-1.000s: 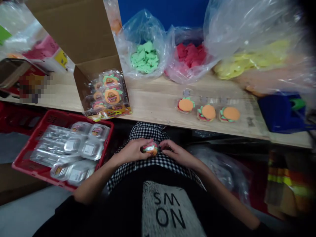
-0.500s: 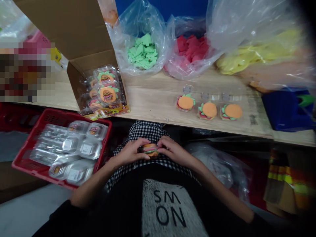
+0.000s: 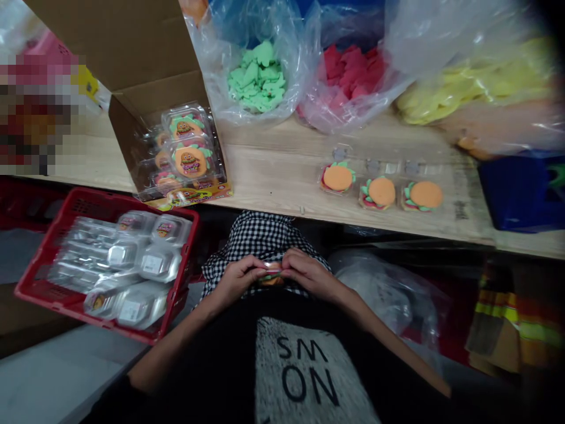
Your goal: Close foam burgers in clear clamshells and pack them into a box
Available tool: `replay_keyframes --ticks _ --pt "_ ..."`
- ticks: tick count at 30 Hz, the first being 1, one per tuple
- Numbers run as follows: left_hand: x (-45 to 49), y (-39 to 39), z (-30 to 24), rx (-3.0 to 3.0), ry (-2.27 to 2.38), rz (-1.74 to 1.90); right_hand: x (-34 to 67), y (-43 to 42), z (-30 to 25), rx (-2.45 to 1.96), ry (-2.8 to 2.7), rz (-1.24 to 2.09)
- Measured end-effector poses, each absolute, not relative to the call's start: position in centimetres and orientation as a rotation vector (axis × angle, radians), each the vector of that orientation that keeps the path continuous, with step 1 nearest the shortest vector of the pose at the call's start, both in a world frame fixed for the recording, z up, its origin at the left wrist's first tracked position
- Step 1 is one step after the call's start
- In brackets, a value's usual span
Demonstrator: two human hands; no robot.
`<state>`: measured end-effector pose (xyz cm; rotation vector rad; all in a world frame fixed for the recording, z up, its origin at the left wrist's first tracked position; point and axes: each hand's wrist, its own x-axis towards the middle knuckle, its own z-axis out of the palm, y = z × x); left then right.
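Both hands at lap height, just below the tabletop (image 3: 273,174) edge. Left hand (image 3: 241,280) and right hand (image 3: 311,277) meet around a small burger-shaped piece (image 3: 272,274), mostly hidden; orange bun and a green-and-red layer show between them. Fingers (image 3: 295,263) of both hands closed, gripping it from either side. Piece sits over a black-and-white checked cloth (image 3: 260,241). Nearest to left hand: red plastic basket (image 3: 95,197), holding sealed clear packs (image 3: 150,262) with burger labels. Nearest to right hand: crumpled clear plastic bag (image 3: 379,288), below the tabletop. On tabletop: three burger pieces in clear trays (image 3: 382,192) in a row; open cardboard box (image 3: 150,70) with stacked clear burger packs (image 3: 189,162) at its mouth. Along the back, clear bags of green pieces (image 3: 258,76), red pieces (image 3: 348,73) and yellow pieces (image 3: 472,85). Blue object (image 3: 523,194) far right, kind unclear.
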<state>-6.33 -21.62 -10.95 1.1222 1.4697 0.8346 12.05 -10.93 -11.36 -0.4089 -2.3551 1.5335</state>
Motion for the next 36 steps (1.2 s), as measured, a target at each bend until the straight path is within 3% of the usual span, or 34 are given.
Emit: replay_keyframes --ticks 7,15,26,36 --pt "-7.0 -19.3 -8.6 1.557 1.556 0.791 12.0 -10.7 -10.8 -0.470 -2.399 1.511" --pt "-7.0 -19.6 -9.7 1.268 1.589 0.765 11.3 -10.3 -11.3 -0.515 -2.393 1.649" --pt "-7.7 -16.8 -7.5 1.704 1.401 0.611 10.3 -8.6 -11.0 -0.515 -2.307 1.819" --pt "-7.6 -15.2 -11.1 0.933 1.414 0.733 10.2 -8.9 -12.9 -0.815 -1.946 2.047"
